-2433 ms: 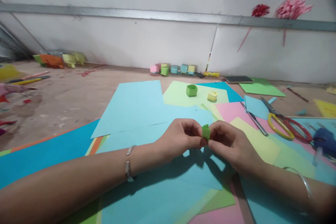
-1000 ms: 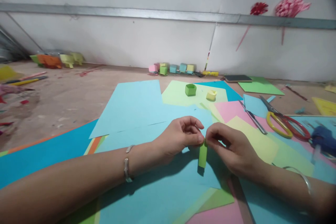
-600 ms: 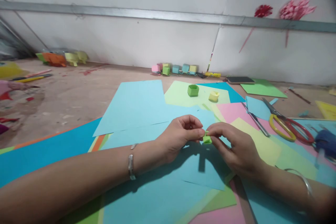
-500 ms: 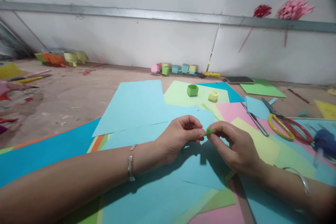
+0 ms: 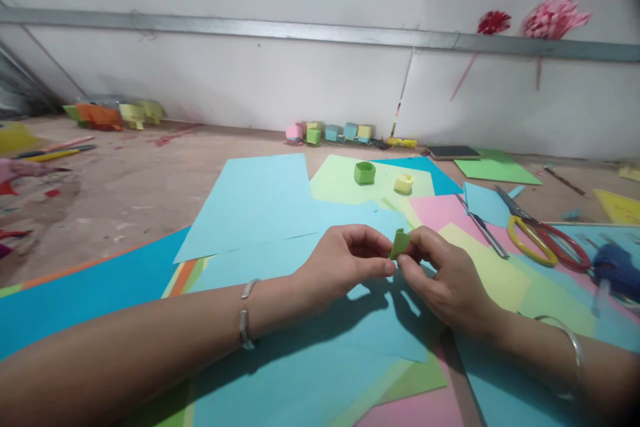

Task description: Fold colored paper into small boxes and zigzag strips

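Between my two hands is a small folded piece of green paper, standing upright over the light blue sheets. My left hand touches its left side with fingertips and thumb. From the right, my right hand pinches the piece between thumb and fingers. Just beyond the hands, an open green paper box and a smaller yellow folded paper piece rest on a pale green sheet.
Scissors with yellow and red handles, a metallic pen-like tool and a blurred dark blue object lie at right. Small paper boxes line the wall. A phone-like dark slab lies at the back. Paper flowers hang above.
The green paper was flat and thin between my fingertips; now it is turned upright and shows its broad face. My left fingers have spread a little from the thumb. The view shifted slightly.
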Available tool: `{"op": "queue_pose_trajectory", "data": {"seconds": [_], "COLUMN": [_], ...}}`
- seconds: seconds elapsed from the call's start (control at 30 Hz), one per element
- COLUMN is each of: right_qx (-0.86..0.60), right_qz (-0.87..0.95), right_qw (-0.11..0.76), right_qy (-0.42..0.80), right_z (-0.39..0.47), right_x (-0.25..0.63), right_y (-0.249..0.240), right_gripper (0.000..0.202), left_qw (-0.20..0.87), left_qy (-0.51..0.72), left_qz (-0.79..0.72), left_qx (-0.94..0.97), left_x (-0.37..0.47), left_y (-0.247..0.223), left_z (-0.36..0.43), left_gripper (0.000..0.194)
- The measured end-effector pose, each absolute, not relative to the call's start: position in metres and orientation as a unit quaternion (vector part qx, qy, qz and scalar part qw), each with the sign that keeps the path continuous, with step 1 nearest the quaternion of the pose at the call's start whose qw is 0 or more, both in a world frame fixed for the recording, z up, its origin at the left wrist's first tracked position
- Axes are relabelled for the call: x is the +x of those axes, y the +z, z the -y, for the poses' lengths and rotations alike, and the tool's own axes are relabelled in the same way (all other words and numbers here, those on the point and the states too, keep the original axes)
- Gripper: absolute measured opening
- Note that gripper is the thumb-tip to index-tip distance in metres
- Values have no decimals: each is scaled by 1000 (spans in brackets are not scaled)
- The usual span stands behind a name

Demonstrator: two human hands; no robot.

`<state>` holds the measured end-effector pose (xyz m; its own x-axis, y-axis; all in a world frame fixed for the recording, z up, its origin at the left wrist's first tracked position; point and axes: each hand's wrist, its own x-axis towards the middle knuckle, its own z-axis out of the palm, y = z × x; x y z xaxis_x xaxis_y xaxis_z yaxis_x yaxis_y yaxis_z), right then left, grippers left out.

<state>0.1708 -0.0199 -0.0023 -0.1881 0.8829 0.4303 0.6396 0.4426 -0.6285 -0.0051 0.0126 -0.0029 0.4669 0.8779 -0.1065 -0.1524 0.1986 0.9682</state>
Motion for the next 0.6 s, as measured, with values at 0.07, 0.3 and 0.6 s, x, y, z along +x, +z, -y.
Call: {"op": "queue_pose_trajectory", "data": {"seconds": [0.07,0.3,0.6], "right_qx": [-498,-479,-489], "right_qz": [758,761,747], "right_qw": [389,384,368], "right_qy": [159,210,258], "right_z": [21,20,22], "right_x": [171,171,173], "right_y": [-3,-4,-5], "right_gripper": [15,4,11], "left_qw": [671,673,689], "left_qy": [376,381,353], "left_qz": [-373,-385,-390], "left_qx": [518,504,499], "left_x": [-5,-5,-6], "left_y": [-2,0,0], "left_z": [-12,-13,-15], "left_gripper": [20,10,13]}}
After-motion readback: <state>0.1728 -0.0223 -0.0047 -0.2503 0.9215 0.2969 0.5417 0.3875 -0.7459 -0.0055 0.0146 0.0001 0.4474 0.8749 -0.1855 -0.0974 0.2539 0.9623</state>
